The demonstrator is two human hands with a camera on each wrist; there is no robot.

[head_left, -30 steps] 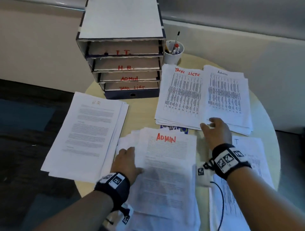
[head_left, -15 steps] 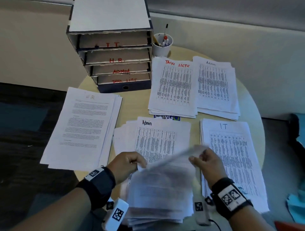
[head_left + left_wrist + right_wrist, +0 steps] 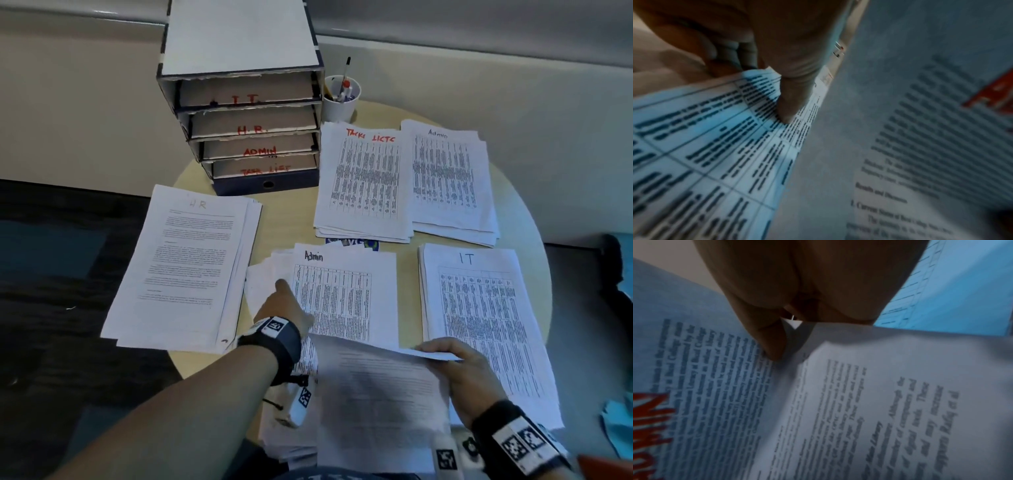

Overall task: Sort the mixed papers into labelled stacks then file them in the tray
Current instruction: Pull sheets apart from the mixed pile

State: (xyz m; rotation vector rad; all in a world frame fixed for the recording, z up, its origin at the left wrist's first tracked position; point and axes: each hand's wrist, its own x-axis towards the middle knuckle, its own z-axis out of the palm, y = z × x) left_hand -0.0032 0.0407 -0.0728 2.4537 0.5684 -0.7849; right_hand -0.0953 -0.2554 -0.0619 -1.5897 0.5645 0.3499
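A mixed pile lies at the front centre of the round table, topped by a table sheet headed "Admin". My left hand sits at that sheet's left edge, thumb on the print, curled fingers at the edge. My right hand pinches the far edge of a lifted text sheet headed ADMIN in red, tilted toward me. Sorted stacks lie around: HR, Task Lists, Admin, IT. The file tray stands behind.
The tray's shelves read I.T., H.R., ADMIN and TASK LIST from top down. A white cup of pens stands to its right. The HR stack overhangs the table's left edge. A wall runs behind; dark floor lies to the left.
The red ADMIN sheet, flat on the pile a second ago, has been lifted and now hangs from my right hand. My left hand let go of it and moved forward onto the uncovered Admin table sheet.
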